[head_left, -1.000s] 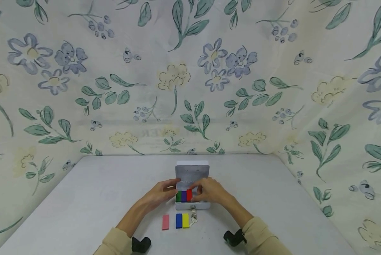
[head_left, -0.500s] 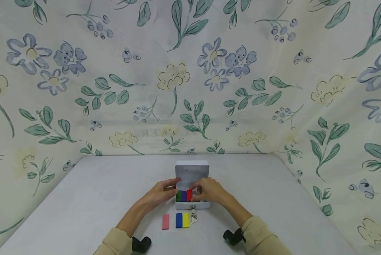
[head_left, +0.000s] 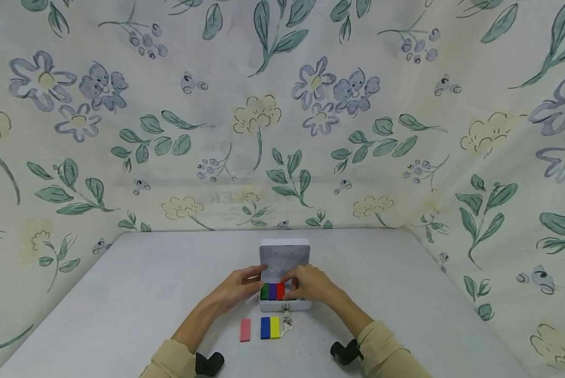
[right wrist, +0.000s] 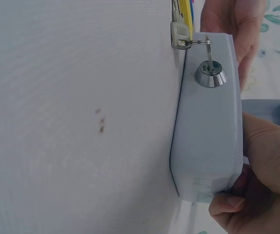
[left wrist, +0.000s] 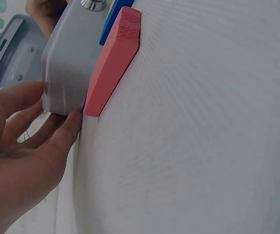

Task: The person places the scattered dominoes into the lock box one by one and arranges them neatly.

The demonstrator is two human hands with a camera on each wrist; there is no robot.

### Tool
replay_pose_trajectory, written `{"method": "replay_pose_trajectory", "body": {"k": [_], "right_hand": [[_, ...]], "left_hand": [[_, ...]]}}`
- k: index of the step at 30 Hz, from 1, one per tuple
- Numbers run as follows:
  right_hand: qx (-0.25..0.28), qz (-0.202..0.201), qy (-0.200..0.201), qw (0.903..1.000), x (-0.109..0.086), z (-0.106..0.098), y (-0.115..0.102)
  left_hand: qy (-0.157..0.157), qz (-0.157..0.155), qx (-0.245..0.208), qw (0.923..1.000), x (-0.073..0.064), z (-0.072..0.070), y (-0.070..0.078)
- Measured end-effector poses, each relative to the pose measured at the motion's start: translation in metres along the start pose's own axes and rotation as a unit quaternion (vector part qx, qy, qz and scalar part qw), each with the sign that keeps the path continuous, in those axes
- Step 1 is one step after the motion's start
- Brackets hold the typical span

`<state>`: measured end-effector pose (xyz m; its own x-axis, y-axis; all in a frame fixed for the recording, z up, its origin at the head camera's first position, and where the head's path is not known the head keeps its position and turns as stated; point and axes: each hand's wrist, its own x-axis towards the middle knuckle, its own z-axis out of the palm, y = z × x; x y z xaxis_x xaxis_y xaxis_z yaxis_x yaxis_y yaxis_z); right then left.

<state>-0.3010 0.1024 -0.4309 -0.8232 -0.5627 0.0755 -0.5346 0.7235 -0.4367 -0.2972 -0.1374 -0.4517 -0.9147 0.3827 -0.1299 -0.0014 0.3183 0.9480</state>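
A small grey metal cash box (head_left: 301, 304) stands with its lid raised. My left hand (head_left: 241, 284) holds its left end; the left wrist view shows fingertips at the rim and at the lower corner. Inside, green (head_left: 265, 292), purple (head_left: 273, 292) and red (head_left: 280, 291) blocks lie side by side. My right hand (head_left: 310, 283) reaches over the box's right part and pinches the red block between thumb and index finger. The right wrist view shows one of its fingertips (right wrist: 234, 201) by the box's right end. The right hand hides the rest of the inside.
A pink block (head_left: 245, 330), a blue block (head_left: 265, 328) and a yellow block (head_left: 275, 327) lie on the white table (head_left: 169, 294) in front of the box. Keys (right wrist: 180, 33) hang from the box's lock (right wrist: 211, 74). Floral cloth (head_left: 282, 157) surrounds the table.
The red block has sunk slightly, its top now level with the purple and green blocks. Both hands stay in almost the same place.
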Motion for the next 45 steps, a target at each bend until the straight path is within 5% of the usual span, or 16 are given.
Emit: {"method": "replay_pose_trajectory", "body": {"k": [31, 45], "right_hand": [[-0.014, 0.017, -0.005, 0.9997, 0.0002, 0.0023, -0.0047], [0.019, 0.009, 0.001, 0.9998, -0.0024, -0.0016, -0.0027]], "left_hand": [[0.000, 0.008, 0.003, 1.0000, -0.0010, -0.0006, -0.0016], [-0.003, 0.008, -0.003, 1.0000, -0.0012, 0.0010, -0.0007]]}}
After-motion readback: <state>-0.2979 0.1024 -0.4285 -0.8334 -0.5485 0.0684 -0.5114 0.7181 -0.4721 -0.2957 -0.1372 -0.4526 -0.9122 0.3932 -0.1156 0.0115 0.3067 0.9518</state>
